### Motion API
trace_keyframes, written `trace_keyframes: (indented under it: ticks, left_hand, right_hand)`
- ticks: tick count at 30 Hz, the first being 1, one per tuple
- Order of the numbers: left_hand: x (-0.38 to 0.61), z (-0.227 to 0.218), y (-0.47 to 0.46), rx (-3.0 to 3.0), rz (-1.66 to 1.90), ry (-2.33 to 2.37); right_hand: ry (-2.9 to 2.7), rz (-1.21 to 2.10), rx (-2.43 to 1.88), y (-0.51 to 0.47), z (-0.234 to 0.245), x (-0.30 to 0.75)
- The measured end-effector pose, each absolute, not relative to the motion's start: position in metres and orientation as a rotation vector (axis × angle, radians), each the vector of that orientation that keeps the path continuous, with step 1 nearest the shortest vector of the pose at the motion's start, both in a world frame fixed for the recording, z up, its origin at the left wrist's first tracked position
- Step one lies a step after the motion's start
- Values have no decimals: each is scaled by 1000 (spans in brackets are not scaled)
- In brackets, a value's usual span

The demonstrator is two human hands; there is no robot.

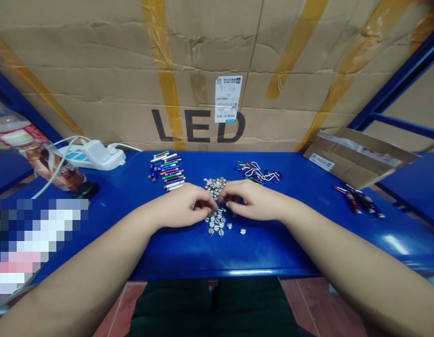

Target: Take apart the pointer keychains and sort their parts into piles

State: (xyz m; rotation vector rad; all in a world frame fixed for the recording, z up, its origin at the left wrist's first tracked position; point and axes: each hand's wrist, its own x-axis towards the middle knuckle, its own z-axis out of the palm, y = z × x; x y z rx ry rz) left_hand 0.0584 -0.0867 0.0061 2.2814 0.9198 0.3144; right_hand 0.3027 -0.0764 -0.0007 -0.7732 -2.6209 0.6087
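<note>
My left hand (187, 206) and my right hand (250, 200) rest on the blue table (203, 252), their fingertips meeting over a heap of small silver metal caps (217, 223). Both hands have curled, pinching fingers; what they pinch is too small to make out. A second heap of silver caps (215, 184) lies just beyond the fingers. Behind my left hand lies a bundle of coloured metal tubes (168, 169). Behind my right hand lies a tangle of coloured carabiner clips (259, 172).
A large cardboard box marked LED (203, 70) walls the back. A white power strip (94, 157) and a plastic bottle (38, 154) sit at left. At right lie a flat cardboard parcel (357, 157) and a few assembled small torches (360, 201).
</note>
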Motion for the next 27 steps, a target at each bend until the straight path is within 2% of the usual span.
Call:
trace_keyframes:
  ticks: [5,12,22,27]
  left_hand:
    - [60,3,-82,2095,339,1063]
    - [56,8,-80,2104,356,1233]
    - [51,6,-76,2166,372,1164]
    - [47,5,-74,2178,388,1181]
  right_hand:
    - [-2451,330,-1006,-59,-16,291]
    - [-2572,191,-954,-50,-28,281]
    - [-2570,185,-921,-52,-19,284]
    - [-2528,449,-889,-59,-2,307]
